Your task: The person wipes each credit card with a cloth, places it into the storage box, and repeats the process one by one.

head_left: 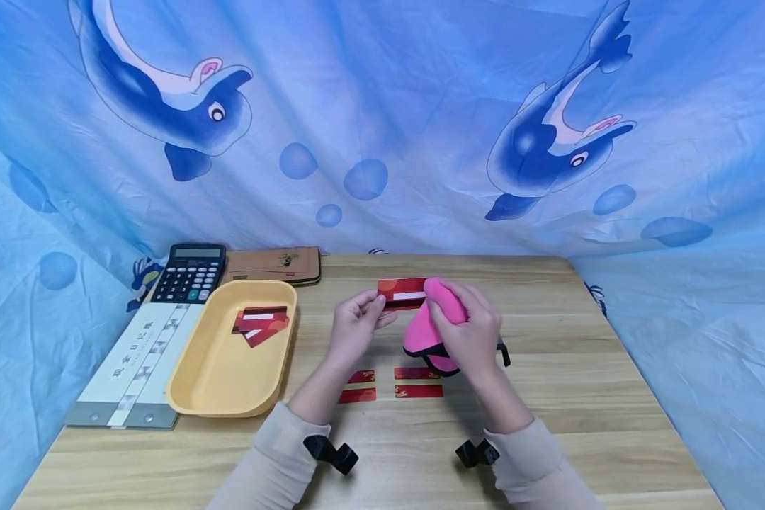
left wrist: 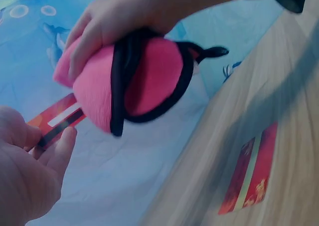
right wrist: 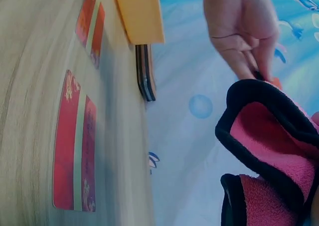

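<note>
My left hand [head_left: 355, 322] pinches the left end of a red card [head_left: 398, 287] with a white strip and a dark stripe, held above the table. My right hand [head_left: 474, 326] grips a thick pink cloth [head_left: 421, 331] with black edging and a small black loop. The cloth is against the card's right end and hides it. In the left wrist view the cloth [left wrist: 94, 94] bulges into an open fold. Below the hands, two red cards with a pale band lie on the table, a left one [head_left: 362, 395] and a right one [head_left: 418, 391].
A yellow basin [head_left: 229, 382] on the left holds a few red cards [head_left: 264, 319]. Beside it lie a white-and-grey folder [head_left: 117, 361], a black calculator [head_left: 188, 273] and a brown notebook [head_left: 270, 263]. A blue dolphin curtain [head_left: 382, 127] hangs behind the wooden table [head_left: 561, 397].
</note>
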{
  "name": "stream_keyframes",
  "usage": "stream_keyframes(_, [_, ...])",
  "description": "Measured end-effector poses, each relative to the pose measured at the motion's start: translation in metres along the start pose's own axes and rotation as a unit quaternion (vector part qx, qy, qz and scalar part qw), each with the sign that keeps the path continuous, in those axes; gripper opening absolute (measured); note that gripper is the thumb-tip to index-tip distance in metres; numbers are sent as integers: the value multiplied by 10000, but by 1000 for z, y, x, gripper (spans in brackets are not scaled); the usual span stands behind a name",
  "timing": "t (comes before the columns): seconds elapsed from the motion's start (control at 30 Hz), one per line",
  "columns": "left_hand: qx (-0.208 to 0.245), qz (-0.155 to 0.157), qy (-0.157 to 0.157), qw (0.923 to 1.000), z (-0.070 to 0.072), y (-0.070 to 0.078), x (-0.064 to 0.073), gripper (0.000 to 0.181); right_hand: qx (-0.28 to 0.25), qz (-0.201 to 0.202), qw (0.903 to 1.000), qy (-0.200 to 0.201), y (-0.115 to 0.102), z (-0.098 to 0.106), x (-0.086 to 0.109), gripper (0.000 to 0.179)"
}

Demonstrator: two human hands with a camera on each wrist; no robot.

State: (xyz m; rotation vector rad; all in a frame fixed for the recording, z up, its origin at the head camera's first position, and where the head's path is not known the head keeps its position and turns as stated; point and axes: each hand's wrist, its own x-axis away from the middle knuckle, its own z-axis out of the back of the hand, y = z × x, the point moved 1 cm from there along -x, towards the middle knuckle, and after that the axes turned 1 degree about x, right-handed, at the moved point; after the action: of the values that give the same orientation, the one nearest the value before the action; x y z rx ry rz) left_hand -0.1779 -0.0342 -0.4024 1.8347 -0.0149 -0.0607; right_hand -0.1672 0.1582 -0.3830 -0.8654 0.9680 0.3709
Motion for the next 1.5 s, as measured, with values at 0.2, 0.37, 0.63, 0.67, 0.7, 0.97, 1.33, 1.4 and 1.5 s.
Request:
stream_keyframes(0.2, [335,-40,-660,9973,-7,-3,3,29,688,211,9974,30,-1,-11,1,32])
stream_keyframes(0.37, [25,-176,-950,9953,-11,-3,4,34,884,467,9948,-196,-16,-20,1,31])
stream_keyframes(0.63, [-67,-260,-1130,9932,-10,-5,7,39,251,322,9979,-512,-41,-29,4,28])
stream_keyframes(0.67, [-21,-226,-1121,9934,-9,-4,8,39,265,344,9978,-499,-40,-28,4,28])
stream_keyframes(0.7, [-19,-202,-1112,9936,-9,-3,8,38,289,387,9977,-479,-39,-27,3,29])
stream_keyframes(0.97, [292,-235,-724,9967,-2,3,5,30,688,258,9972,-105,-17,-13,-3,31])
stream_keyframes(1.33, [-219,-101,-724,9971,-9,-1,7,33,415,516,9972,-350,-35,-29,6,31])
stream_keyframes(1.4, [-303,-88,-716,9969,-9,-2,8,35,355,499,9973,-404,-38,-31,8,31])
stream_keyframes(1.5, [-358,-14,-728,9967,-7,-1,9,32,412,455,9972,-418,-36,-29,9,31])
